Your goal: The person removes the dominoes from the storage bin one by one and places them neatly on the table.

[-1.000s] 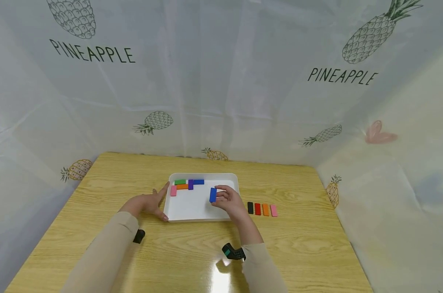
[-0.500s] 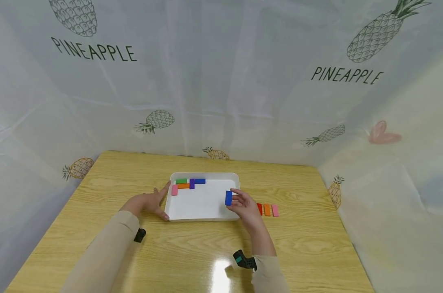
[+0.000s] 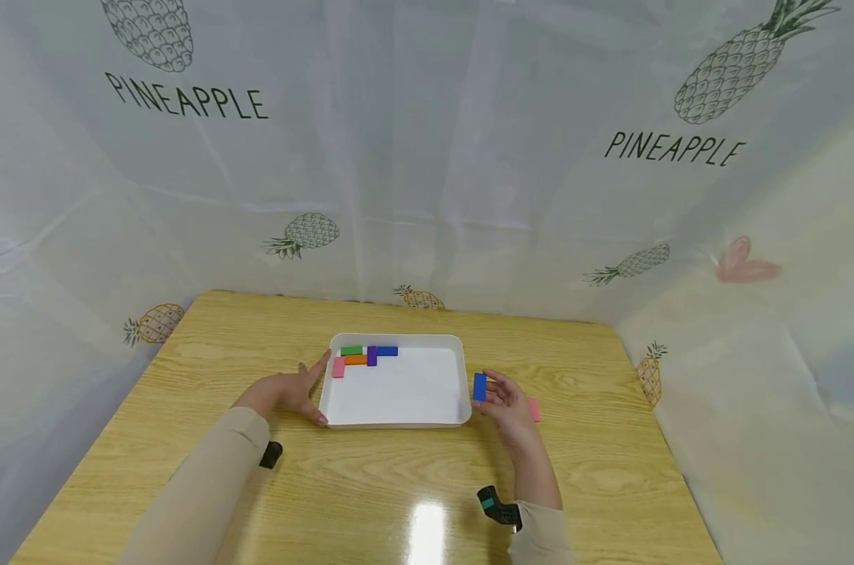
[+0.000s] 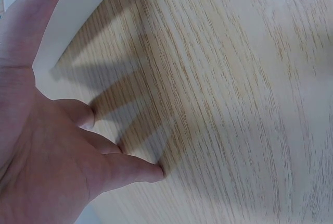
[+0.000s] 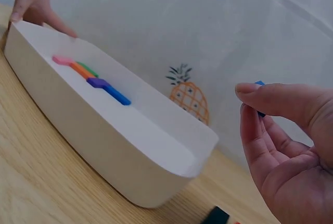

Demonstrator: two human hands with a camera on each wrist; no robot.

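Right hand passed tray, near pink block.

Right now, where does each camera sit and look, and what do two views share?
Head: worn on the head, looking down and forward over the table and tray; left hand, right hand and sleeves show.
Left wrist: on that wrist, looking at the table beside the tray; left hand shows.
Right wrist: on that wrist, looking along the tray towards the backdrop; right hand pinching a blue block, left hand beyond.
Head and right wrist share both hands, the tray and blocks.
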